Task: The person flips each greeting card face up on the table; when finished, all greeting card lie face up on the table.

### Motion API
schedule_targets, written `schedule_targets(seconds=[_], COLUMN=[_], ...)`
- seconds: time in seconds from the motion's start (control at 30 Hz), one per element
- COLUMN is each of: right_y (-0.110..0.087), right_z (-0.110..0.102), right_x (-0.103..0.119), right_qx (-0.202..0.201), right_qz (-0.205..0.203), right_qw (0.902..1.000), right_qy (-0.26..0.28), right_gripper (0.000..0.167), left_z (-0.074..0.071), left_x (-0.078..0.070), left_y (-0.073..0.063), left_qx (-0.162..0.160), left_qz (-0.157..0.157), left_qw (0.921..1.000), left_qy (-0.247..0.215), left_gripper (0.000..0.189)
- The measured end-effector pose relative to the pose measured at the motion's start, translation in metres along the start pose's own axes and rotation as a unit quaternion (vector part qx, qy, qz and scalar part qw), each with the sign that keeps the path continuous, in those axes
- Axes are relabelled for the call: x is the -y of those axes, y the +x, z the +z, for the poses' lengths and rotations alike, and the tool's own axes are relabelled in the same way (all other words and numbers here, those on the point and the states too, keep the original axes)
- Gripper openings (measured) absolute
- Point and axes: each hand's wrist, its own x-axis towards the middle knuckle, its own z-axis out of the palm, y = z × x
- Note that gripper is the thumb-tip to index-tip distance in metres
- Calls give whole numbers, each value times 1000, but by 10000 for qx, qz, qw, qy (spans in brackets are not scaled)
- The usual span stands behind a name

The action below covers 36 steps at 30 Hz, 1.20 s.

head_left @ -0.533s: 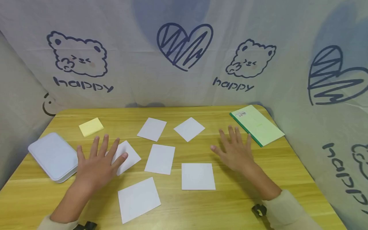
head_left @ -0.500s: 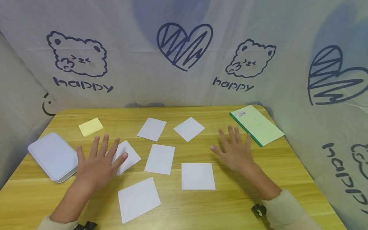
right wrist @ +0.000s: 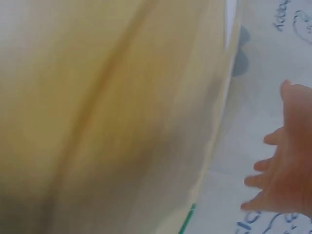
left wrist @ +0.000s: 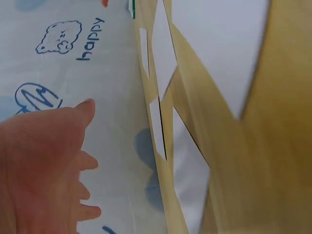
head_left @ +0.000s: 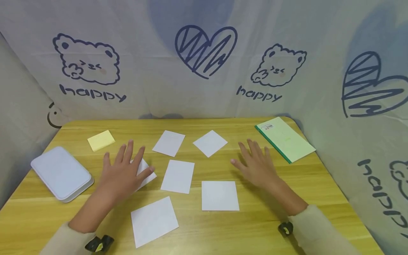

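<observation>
Several white paper squares lie spread over the wooden table (head_left: 255, 226). My left hand (head_left: 122, 177), fingers spread and holding nothing, hovers over the left paper square (head_left: 147, 179) and hides much of it. In the left wrist view, the left hand (left wrist: 44, 161) stands above the tabletop with its thumb and fingers extended. My right hand (head_left: 256, 168) is also spread and holds nothing, left of the green notebook (head_left: 287, 139). Between the hands are a middle paper square (head_left: 177, 176) and a front right square (head_left: 220, 196). The nearest square (head_left: 154, 222) lies at the front.
A white lidded box (head_left: 62, 173) stands at the left edge. A yellow pad of paper (head_left: 101, 140) lies at the back left. Two more white squares, a back left one (head_left: 169, 143) and a back right one (head_left: 210, 143), lie near a printed curtain (head_left: 204, 99).
My left hand has moved right and slightly forward, uncovering the box's corner and covering more of the left paper square. My right hand has shifted slightly left. The papers stay put.
</observation>
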Motion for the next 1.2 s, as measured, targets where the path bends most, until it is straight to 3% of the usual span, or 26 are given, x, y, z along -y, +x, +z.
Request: schedule_targets(seconds=[0.13,0.23,0.3,0.37,0.47,0.57,0.73,1.03,1.2], right_y=[24,43,55,67,82,95,108,111,109], right_z=[6,9,12,14,18,21,26,30,31], right_x=[-12,-18,-21,-21,-20,-17,-15,-7,-2], right_qx=[99,349,470,511,517,554,612,459,382], right_qz=[-62,55,170,230,369,488,769,1054,1250], right_qw=[9940,9756,9625,9558,9556,9578,9588,9733,9715], right_qy=[1088,2166,2666,2886,2879,2779,2665,1985,1975], right_gripper=[80,74,69,64,59,58,57,54,48], left_z=[-1,1,3,8,17,27,37,50,53], left_x=[-22,-40,-51,-59,-68,-74,-82,-89,-96], left_y=[32,63,87,110,142,166,189,209,212], left_qx=[-190,54,319,581,899,1156,1389,1406,1439], left_qz=[423,552,596,609,652,638,571,556,521], left_qw=[9984,9936,9857,9751,9581,9482,9434,9571,9587], left_qy=[-335,-984,-1546,-2050,-2639,-2889,-2958,-2472,-2395], left_gripper=[74,68,65,62,59,57,54,48,44])
